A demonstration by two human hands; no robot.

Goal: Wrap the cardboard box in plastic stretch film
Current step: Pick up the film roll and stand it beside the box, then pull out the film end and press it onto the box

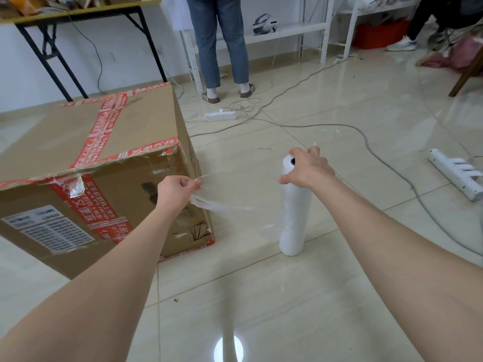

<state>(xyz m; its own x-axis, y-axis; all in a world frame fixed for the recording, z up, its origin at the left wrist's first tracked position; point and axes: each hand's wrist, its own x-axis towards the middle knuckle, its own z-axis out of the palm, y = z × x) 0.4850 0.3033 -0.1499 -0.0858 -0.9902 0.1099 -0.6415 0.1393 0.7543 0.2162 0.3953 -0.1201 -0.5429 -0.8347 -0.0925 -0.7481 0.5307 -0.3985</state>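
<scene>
A large cardboard box (65, 142) sealed with red printed tape stands on the tiled floor at the left. To its right a white roll of stretch film (292, 220) stands upright on the floor. My right hand (308, 167) rests on the roll's top end and grips it. My left hand (177, 190) is in front of the box's near right corner and pinches the loose end of the film (222, 203). The clear film stretches from that hand across to the roll.
A person in jeans and sandals (222, 48) stands behind the box by white shelving (313, 30). Power strips (221, 116) (456, 172) and cables (352, 126) lie across the floor on the right. A black-legged table (78, 17) stands at the back left.
</scene>
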